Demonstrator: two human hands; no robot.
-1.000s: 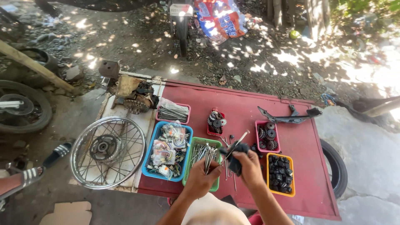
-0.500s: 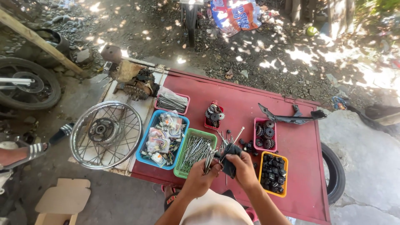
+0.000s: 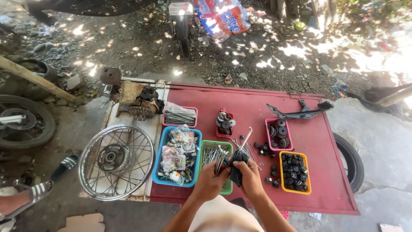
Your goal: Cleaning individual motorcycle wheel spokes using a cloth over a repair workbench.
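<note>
My left hand [image 3: 210, 178] grips a bundle of thin metal spokes [image 3: 217, 157] over the green tray [image 3: 207, 147]. A dark rag [image 3: 236, 169] is wrapped around one long spoke [image 3: 246, 138], and my right hand [image 3: 250, 177] is closed on that rag, with the spoke sticking up and away from it. Both hands hover at the near edge of the red table [image 3: 309, 141]. Loose spokes and small dark parts lie on the table just beyond my right hand.
A blue tray of wiring [image 3: 177, 155], a pink tray of spokes [image 3: 179, 116], a red tray of gears [image 3: 224, 122], a pink tray of sprockets [image 3: 278, 132] and an orange tray of black parts [image 3: 294, 171] stand on the table. A spoked wheel [image 3: 116, 162] lies left; a tyre [image 3: 352, 161] leans right.
The camera has shifted a little, and the table sits lower and more central. My hands stay together over the green tray, still working the rag along the spoke.
</note>
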